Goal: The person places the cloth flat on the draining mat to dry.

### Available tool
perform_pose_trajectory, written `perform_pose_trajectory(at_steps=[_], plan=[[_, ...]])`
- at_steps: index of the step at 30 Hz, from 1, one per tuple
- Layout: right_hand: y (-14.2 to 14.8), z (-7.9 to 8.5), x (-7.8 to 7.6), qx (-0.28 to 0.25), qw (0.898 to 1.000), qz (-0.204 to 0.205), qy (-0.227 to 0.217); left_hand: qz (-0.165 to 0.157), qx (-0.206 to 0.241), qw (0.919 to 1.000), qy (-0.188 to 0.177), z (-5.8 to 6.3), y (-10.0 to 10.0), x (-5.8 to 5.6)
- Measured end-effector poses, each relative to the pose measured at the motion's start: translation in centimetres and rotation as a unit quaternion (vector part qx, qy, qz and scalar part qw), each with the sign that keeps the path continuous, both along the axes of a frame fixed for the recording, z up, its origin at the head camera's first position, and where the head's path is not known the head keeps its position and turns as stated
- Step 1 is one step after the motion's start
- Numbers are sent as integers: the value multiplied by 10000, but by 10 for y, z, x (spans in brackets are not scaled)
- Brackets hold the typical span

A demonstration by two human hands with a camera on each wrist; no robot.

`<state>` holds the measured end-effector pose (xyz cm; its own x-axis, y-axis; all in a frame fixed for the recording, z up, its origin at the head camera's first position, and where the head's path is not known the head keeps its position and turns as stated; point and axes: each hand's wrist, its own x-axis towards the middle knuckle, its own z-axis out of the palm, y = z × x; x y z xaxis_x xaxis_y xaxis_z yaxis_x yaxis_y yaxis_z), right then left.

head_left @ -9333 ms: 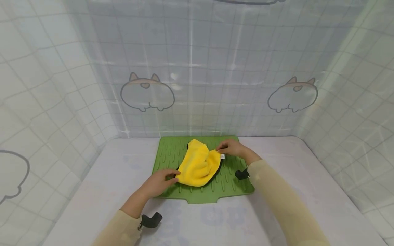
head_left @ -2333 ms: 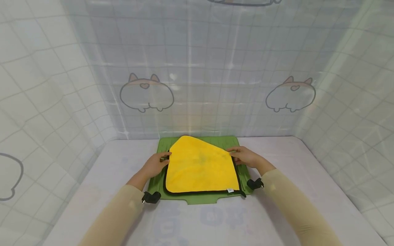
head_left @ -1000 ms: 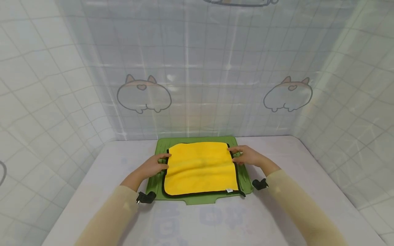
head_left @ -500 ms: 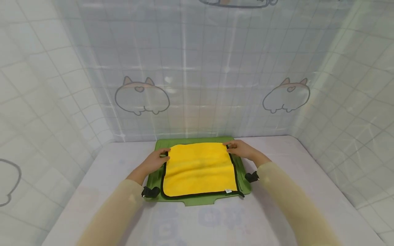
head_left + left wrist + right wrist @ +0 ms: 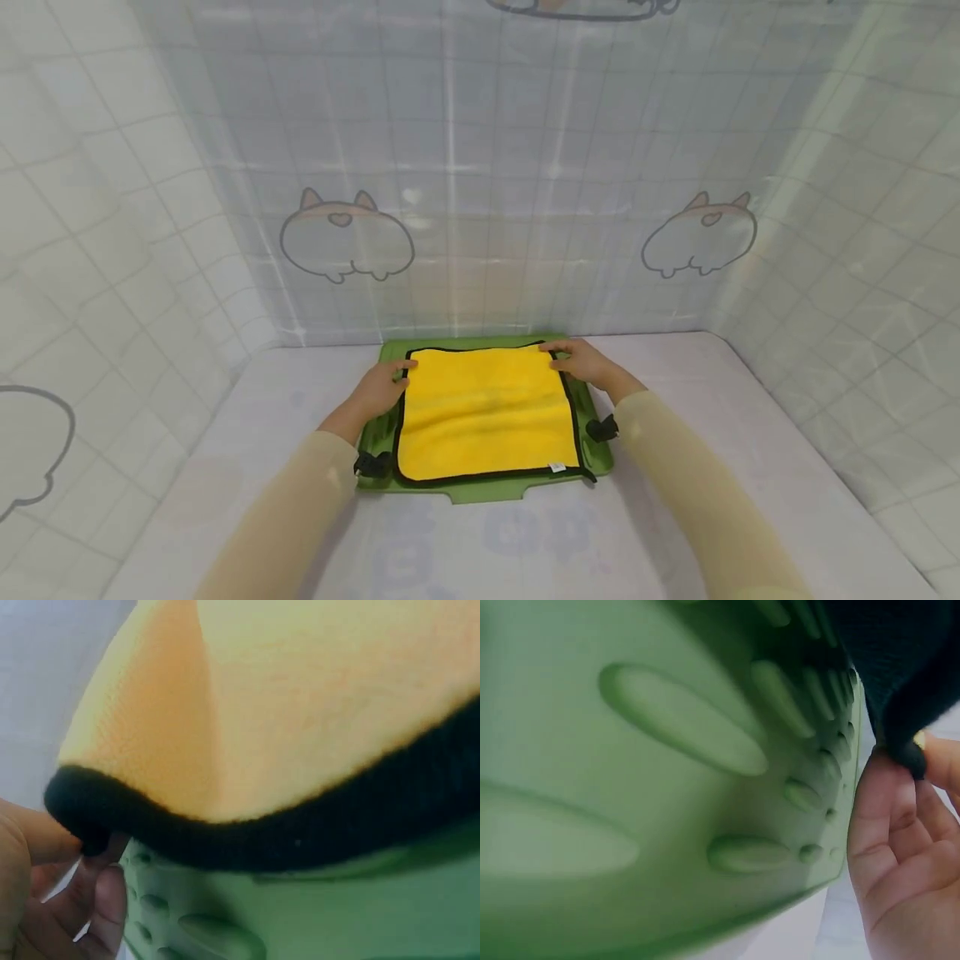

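Note:
A yellow cloth (image 5: 487, 412) with a black border and a small white label lies spread over a green ridged mat (image 5: 487, 492), with soft creases across its middle. My left hand (image 5: 378, 390) pinches its left edge close to the far left corner; in the left wrist view the black hem (image 5: 247, 844) bends up there between thumb and fingers. At the far right corner my right hand (image 5: 588, 364) pinches the border. The right wrist view has those fingers (image 5: 874, 817) under the cloth's dark edge (image 5: 900, 675), lifted off the mat.
A pale tabletop (image 5: 480, 558) with faint printing surrounds the mat. White grid-patterned sheeting (image 5: 487, 192) stands close behind it and along both sides. A black wrist camera sits at each cuff, the left one (image 5: 372, 464) over the mat's near left corner.
Earlier the cloth was bunched up, then opened with its far part folded; now it lies nearly square. Both hands have slid along the side edges to the far corners, whose black border now shows.

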<state>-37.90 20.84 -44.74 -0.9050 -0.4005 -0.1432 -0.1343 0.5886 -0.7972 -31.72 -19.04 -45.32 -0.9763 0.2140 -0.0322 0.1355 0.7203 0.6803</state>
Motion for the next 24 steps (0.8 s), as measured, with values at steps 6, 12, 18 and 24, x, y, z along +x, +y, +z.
perform_pose_trajectory(at_steps=[6, 12, 18, 24], plan=[[-2, 9, -2, 271, 9988, -204, 355, 97, -277, 9994, 208, 6, 1, -4], [-7, 17, -3, 247, 9981, -279, 495, 189, -357, 9988, 286, 9, 2, -12], [-8, 14, -8, 647, 9952, -368, 632, 217, -583, 9979, 202, 8, 12, -20], [-9, 10, -9, 882, 9937, -411, 554, 61, -713, 9972, 203, 5, 22, -22]])
